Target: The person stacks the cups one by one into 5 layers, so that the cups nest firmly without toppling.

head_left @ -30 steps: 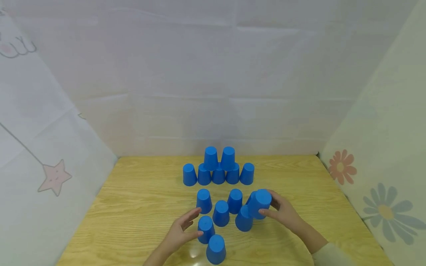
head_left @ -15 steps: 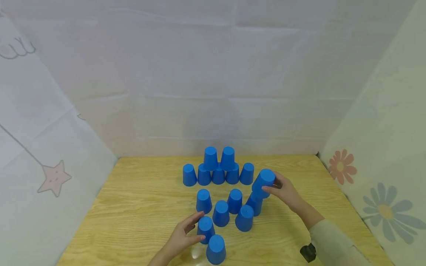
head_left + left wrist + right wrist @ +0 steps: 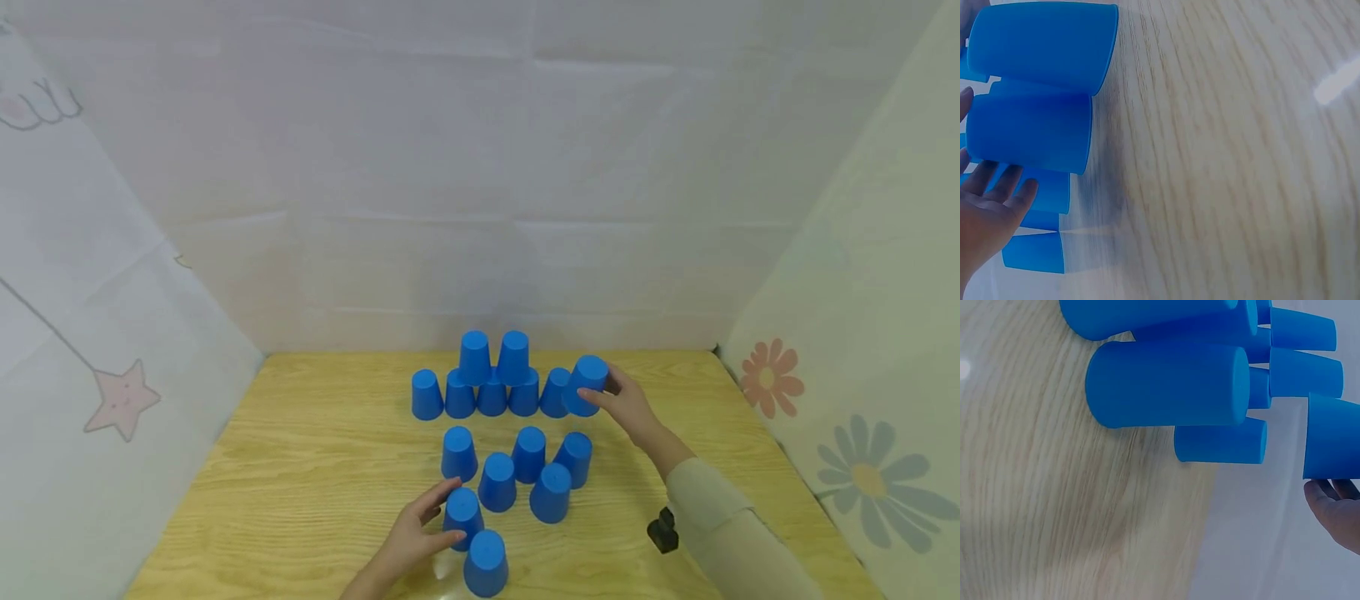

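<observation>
My right hand (image 3: 630, 410) holds an upside-down blue plastic cup (image 3: 591, 373) by its sides, thumb in front. Raised at the right end of the back row, this cup overlaps the row's end cup (image 3: 554, 393) in the head view. In the right wrist view, the held cup (image 3: 1335, 437) hangs over the fingers (image 3: 1329, 494). My left hand (image 3: 412, 533) is loosely spread around an upside-down blue cup (image 3: 462, 512) standing near the front. Its fingers (image 3: 1007, 187) lie right along that cup's side in the left wrist view. Another cup (image 3: 486, 565) stands just in front of it.
At the back, a row of upside-down cups carries two more cups, one of them a blue cup (image 3: 513, 358). Several loose cups, including a blue cup (image 3: 551, 493), stand mid-table. A small black object (image 3: 663, 531) shows beside the right sleeve (image 3: 720, 508). White cloth (image 3: 480, 167) surrounds the wooden table (image 3: 300, 467).
My right hand has carried its cup from above the middle cups back to the right end of the rear row. My left hand has shifted slightly right, closer around its cup.
</observation>
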`<state>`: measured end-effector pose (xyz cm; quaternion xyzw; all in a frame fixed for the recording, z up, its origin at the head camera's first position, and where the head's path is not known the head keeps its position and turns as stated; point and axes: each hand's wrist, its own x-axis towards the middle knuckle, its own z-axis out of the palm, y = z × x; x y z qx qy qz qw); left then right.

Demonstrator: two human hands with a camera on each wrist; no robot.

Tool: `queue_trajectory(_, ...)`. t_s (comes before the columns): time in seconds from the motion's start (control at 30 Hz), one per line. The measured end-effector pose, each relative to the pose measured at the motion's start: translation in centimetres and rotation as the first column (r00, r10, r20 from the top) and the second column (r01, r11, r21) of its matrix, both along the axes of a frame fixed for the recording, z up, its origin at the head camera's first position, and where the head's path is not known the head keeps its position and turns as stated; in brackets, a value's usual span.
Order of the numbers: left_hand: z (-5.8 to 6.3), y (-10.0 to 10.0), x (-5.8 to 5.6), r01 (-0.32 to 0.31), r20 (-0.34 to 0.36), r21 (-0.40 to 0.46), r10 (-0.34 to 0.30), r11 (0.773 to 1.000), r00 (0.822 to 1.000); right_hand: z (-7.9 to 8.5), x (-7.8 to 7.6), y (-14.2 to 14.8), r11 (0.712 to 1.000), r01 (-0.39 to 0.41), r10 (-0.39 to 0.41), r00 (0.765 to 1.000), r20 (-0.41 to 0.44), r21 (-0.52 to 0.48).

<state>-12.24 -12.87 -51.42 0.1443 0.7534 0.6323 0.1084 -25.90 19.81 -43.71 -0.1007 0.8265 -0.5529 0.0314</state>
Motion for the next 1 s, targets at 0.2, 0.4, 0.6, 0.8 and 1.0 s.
queue_trajectory(0.2, -1.3, 0.6, -0.2, -0.039, -0.019, 0.022, 0.039, 0.999, 0.999, 0.0, -1.3, -0.6, 1.000, 0.021, -0.021, 1.000, 0.011, -0.008)
queue_trajectory(0.4, -1.8, 1.0, -0.2, -0.063, -0.012, 0.024, 0.063, 0.998, 0.998, -0.2, -2.7, -1.5, 0.998, 0.061, -0.061, 0.997, 0.048, -0.011)
queue_trajectory(0.6, -1.7, 1.3, -0.4, -0.088, 0.009, 0.011, 0.088, 0.996, 0.996, -0.5, -3.9, -2.2, 0.996, 0.077, -0.074, 0.994, 0.077, -0.037)
queue_trajectory(0.8, -0.6, 1.3, -0.2, -0.083, 0.032, 0.041, 0.081, 0.996, 0.996, -0.8, -5.0, -2.8, 0.996, 0.067, -0.064, 0.995, 0.070, -0.053)
queue_trajectory(1.0, -2.2, 1.1, -0.4, -0.089, 0.036, 0.025, 0.088, 0.996, 0.995, -1.3, -5.5, -3.7, 0.996, 0.065, -0.060, 0.995, 0.078, -0.067)
